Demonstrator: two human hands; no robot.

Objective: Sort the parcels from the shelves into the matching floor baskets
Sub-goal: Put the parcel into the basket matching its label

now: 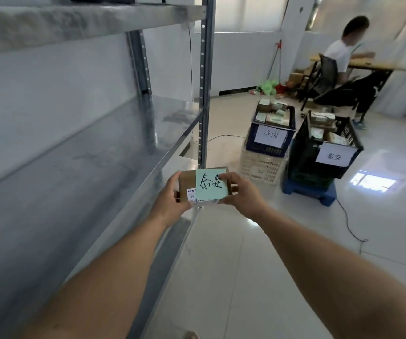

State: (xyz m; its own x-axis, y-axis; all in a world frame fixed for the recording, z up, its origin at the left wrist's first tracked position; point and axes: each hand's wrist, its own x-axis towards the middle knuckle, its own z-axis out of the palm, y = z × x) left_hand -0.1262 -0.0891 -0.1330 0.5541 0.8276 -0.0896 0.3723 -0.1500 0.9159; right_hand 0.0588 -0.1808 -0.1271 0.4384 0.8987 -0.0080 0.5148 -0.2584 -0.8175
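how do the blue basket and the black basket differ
The blue basket stands on a white crate; the black basket stands on a blue stool. The blue basket's sign reads 济南; the black basket's sign reads 泰安. Both hold parcels and carry a white paper sign.

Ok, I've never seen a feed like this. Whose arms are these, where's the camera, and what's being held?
There is no machine here: these are someone's bare arms, and the single picture comes from a wide-angle camera worn on their head, looking forward and down. The left hand and right hand both grip one small brown parcel with a green note reading 泰安. The metal shelves stand on the left. On the floor ahead, a blue basket signed 济南 sits on a white crate. Beside it is a black basket signed 泰安, matching the note. Both baskets hold parcels. Another person sits at a desk behind.
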